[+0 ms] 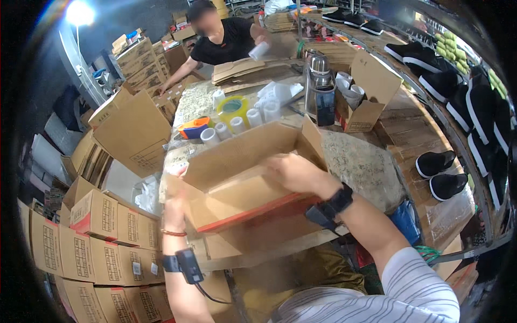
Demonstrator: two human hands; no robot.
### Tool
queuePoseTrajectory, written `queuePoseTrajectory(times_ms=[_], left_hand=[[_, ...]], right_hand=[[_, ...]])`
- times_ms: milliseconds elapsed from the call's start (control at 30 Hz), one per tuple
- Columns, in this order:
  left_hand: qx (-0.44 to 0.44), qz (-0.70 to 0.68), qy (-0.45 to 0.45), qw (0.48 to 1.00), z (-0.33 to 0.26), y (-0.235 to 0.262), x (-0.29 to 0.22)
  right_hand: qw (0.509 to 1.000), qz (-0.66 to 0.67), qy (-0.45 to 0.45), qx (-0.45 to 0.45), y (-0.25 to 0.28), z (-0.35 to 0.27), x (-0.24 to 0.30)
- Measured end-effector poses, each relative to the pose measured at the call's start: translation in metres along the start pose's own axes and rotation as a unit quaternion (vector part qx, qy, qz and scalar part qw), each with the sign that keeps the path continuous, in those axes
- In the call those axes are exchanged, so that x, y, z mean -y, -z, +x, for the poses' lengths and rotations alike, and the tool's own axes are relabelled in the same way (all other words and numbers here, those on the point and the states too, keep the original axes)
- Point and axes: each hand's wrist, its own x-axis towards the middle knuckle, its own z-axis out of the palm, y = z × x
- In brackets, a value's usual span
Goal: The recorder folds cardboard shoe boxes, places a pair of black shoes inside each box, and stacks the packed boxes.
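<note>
An open brown cardboard box (245, 177) with a red stripe along its lower edge lies on the worktable (366, 161) in front of me. My left hand (175, 207) grips the box's left end from outside. My right hand (293, 169) presses on the flap at the box's right rim, fingers curled over the edge. Both wrists carry black bands with small devices. The inside of the box is mostly hidden by its flaps.
Several white tape rolls (237, 126), a yellow tape ring (232, 107) and a steel kettle (319, 86) stand behind the box. A small open carton (369, 99) holds white cups. Another person (221, 37) works at the far end. Stacked cartons (97, 242) sit at left, black shoes (441, 172) on right shelves.
</note>
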Motion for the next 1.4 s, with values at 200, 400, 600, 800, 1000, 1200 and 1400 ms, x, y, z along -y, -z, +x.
queuePoseTrajectory(times_ms=[200, 400, 600, 800, 1000, 1200, 1400], left_hand=[[-0.054, 0.541, -0.048, 0.838, -0.001, -0.037, -0.009], [-0.049, 0.216, -0.104, 0.97, 0.0, -0.038, 0.009], [-0.05, 0.418, -0.144, 0.896, -0.024, -0.04, -0.013], [-0.085, 0.552, -0.176, 0.811, -0.034, -0.083, -0.033], [0.009, 0.549, -0.097, 0.83, -0.037, -0.048, -0.045], [0.022, 0.702, -0.101, 0.705, -0.041, -0.105, 0.001], [0.022, 0.712, -0.087, 0.697, -0.041, -0.106, 0.002]], right_hand=[[0.968, -0.067, 0.176, -0.167, 0.028, -0.003, 0.024], [0.924, 0.119, -0.015, -0.362, 0.017, -0.015, -0.051], [0.992, 0.075, -0.012, -0.102, 0.034, -0.02, -0.026], [0.975, -0.032, 0.0, -0.218, 0.041, -0.04, -0.017], [0.935, 0.26, -0.037, -0.24, 0.043, -0.082, -0.054], [0.855, -0.337, -0.228, -0.321, 0.159, -0.221, -0.176], [0.54, -0.507, -0.557, -0.378, 0.266, -0.388, -0.251]])
